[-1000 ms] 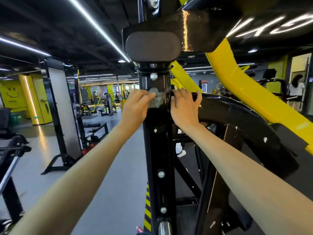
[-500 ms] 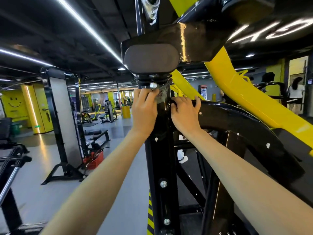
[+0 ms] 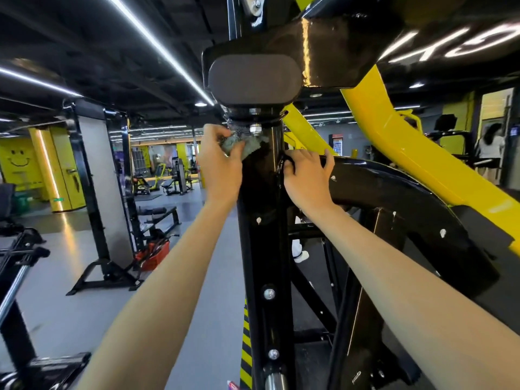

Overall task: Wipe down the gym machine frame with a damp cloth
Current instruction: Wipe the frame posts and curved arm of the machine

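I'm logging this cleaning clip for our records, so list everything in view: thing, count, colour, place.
upright post: one, glossy black, centre
curved frame member: one, black, right of the post
sloping arm: one, yellow, upper right
pad: one, grey, above the post
bolt heads: two, silver, lower front of the post
cloth: one, grey, against the post just under the pad
hazard stripe: one, yellow and black, left of the post's base
crate: one, red, on the floor at left
smiley face: one, black on a yellow wall, far left
left hand: one, grips the cloth
right hand: one, rests on the curved frame member beside the post
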Demonstrator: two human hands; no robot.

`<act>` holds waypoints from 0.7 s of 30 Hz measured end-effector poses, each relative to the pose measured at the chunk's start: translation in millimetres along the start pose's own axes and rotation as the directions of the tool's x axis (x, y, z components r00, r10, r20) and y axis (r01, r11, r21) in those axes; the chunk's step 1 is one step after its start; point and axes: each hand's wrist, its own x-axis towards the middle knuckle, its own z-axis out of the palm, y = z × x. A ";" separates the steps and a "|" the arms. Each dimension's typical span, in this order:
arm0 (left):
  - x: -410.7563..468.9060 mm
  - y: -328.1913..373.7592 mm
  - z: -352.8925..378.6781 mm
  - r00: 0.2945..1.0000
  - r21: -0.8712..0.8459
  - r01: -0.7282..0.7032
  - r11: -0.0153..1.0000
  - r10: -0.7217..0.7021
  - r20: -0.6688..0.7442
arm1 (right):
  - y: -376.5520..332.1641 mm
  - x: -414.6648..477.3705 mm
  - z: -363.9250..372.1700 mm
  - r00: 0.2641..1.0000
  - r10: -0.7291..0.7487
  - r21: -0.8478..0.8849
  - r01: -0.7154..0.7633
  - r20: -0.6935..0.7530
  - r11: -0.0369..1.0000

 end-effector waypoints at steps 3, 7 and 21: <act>-7.2 -9.1 -2.9 0.999 0.026 -0.003 1.000 0.004 -0.036 | 0.6 0.7 -4.6 1.000 -0.002 0.006 0.002 0.027 1.000; -43.1 -8.3 26.9 0.861 0.156 -0.490 0.858 0.447 0.242 | 1.6 -0.5 -12.5 0.996 -0.026 -0.066 0.032 0.086 0.997; -27.7 -27.1 -22.9 0.226 0.005 -0.949 0.314 0.673 0.705 | 22.0 -29.0 -6.6 0.970 -0.241 -0.264 0.223 -0.039 0.938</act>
